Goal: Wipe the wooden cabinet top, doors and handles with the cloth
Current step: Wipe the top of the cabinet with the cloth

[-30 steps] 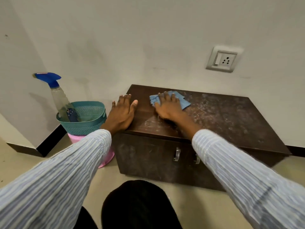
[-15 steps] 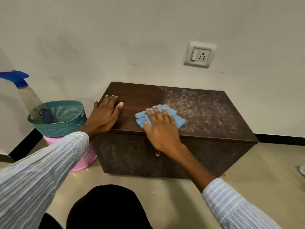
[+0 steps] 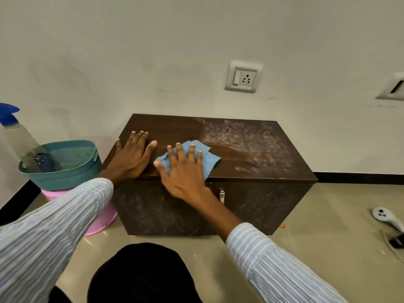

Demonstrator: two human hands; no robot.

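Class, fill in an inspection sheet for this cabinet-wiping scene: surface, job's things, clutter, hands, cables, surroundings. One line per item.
Surface: cabinet top looks dark and clean on its left part, with whitish dusty smears across the right part.
Job's things: blue cloth lies flat on the top near the front edge; doors look dusty; one metal handle shows.
Clutter: teal basket holding a spray bottle, stacked on a pink tub left of the cabinet.
Hands: right hand presses flat on the cloth; left hand rests flat on the top's left edge.
Cables: thin wire on the floor at right.
Surroundings: wall socket; white controller on the floor.
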